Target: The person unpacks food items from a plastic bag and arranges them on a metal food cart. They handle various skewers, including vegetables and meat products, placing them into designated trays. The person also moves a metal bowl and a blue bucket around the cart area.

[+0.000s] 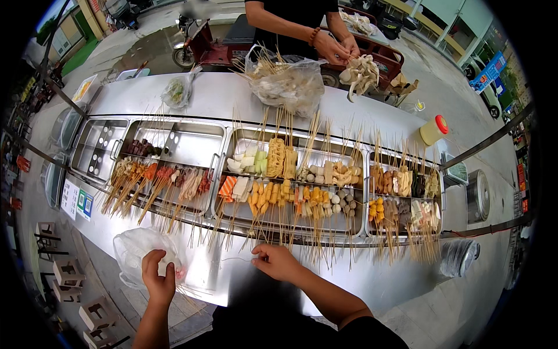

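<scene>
My left hand (159, 278) is at the front left, thumb and fingers apart, beside a white plastic bag (135, 251). Something pinkish shows through the bag, and thin sticks poke out below it; whether the hand touches the bag cannot be made out. My right hand (277, 263) hovers at the front middle over the steel counter (370, 270), fingers curled and a gap between thumb and forefinger. A thin line (235, 259), perhaps a thread, runs to its thumb. Beyond lie steel trays of skewers: meat (192, 183), yellow pieces (261, 194), tofu-skin rolls (276, 157) and balls (335, 203).
Across the counter a person's hands (338, 48) hold pale mushroom skewers (362, 72). Near them sits a bag of skewers (287, 83). A red-lidded jar (433, 130) stands far right. Metal poles (488, 135) flank the stall. Stools (98, 312) are at lower left.
</scene>
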### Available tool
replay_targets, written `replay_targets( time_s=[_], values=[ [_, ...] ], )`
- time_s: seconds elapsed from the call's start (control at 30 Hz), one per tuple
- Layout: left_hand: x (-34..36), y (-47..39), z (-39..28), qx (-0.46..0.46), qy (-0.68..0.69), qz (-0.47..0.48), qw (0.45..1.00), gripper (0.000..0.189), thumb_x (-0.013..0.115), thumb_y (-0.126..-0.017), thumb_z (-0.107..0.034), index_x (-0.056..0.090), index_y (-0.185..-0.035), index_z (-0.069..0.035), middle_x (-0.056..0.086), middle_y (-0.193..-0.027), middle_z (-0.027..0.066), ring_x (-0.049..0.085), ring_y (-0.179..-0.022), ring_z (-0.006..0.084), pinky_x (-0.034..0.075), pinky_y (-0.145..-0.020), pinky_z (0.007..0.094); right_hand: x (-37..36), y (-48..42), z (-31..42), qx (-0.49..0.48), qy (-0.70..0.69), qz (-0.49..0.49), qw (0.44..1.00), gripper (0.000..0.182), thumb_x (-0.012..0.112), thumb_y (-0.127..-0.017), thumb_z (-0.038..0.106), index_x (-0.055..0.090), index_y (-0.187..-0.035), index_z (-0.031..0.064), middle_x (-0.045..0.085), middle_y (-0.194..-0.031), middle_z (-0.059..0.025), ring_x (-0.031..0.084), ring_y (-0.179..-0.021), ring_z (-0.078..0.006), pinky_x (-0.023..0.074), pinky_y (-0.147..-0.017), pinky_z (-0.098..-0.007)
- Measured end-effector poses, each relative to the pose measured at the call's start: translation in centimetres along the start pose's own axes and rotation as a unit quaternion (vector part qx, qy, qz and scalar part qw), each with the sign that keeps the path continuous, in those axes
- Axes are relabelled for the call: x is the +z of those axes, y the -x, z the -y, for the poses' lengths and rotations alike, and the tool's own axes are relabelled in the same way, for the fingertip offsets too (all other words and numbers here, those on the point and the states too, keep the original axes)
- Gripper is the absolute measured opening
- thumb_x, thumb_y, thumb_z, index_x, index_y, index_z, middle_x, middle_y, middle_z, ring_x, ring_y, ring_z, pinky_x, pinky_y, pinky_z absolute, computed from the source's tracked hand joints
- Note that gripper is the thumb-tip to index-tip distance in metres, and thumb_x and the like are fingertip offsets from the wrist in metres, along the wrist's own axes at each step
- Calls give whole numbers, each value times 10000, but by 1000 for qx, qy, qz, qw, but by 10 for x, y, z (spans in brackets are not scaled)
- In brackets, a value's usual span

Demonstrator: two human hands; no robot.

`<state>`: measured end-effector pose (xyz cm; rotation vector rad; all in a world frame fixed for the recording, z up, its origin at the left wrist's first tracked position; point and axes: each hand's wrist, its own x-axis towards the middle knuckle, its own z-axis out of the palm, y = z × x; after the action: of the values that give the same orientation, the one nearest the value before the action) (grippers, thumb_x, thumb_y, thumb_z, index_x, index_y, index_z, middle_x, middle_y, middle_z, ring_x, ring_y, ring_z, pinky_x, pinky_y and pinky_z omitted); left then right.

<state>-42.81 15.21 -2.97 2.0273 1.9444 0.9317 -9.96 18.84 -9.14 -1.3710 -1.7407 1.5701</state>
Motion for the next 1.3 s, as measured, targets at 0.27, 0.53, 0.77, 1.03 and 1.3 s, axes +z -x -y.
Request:
replay_targets(
  time_s=[0.27, 0.53, 0.77, 1.03, 1.3],
  values=[
    [-87, 87, 76, -137, -149, -169, 965, 592, 736, -672, -31, 491, -1211, -26, 468, -1260, 178, 434, -1200, 359, 358, -1008, 438, 155, 25, 18, -30, 78, 169, 982, 422, 678, -800, 190, 564, -1178, 40, 670, -881, -142, 643, -833, -308, 505, -746, -385],
    [-63, 125, 117, -131, 6, -99, 986, 706, 694, -714, -12, 353, -1331, 29, 398, -1320, 237, 400, -1224, 400, 322, -1046, 444, 240, 7, 23, -27, 204, 119, 971, 575, 598, -794, 162, 431, -1339, 86, 556, -1130, -227, 580, -1024, -386, 488, -864, -451],
    [-17, 211, 94, -116, 293, 215, 924, 421, 668, -775, -13, 532, -1172, 18, 638, -971, 119, 640, -874, 204, 508, -806, 320, 253, 39, 20, -2, 229, 111, 967, 469, 655, -771, 240, 565, -1169, 11, 629, -982, -211, 615, -945, -369, 488, -813, -454],
    [-3, 226, 50, -19, 228, 566, 792, 289, 648, -851, -101, 612, -1126, -21, 665, -1028, 143, 648, -971, 243, 502, -858, 315, 187, 189, -41, 40, 105, 4, 994, 444, 659, -828, 301, 578, -1153, 10, 654, -1016, -189, 635, -953, -317, 503, -813, -397],
    [30, 273, -16, 256, 157, 625, 721, 479, 608, -866, -195, 458, -1291, -34, 504, -1249, 197, 528, -1150, 318, 417, -989, 373, 33, 396, -7, -52, -90, -200, 974, 309, 621, -922, 229, 618, -1148, 18, 673, -1042, -87, 630, -957, -163, 499, -841, -299]
  ],
)
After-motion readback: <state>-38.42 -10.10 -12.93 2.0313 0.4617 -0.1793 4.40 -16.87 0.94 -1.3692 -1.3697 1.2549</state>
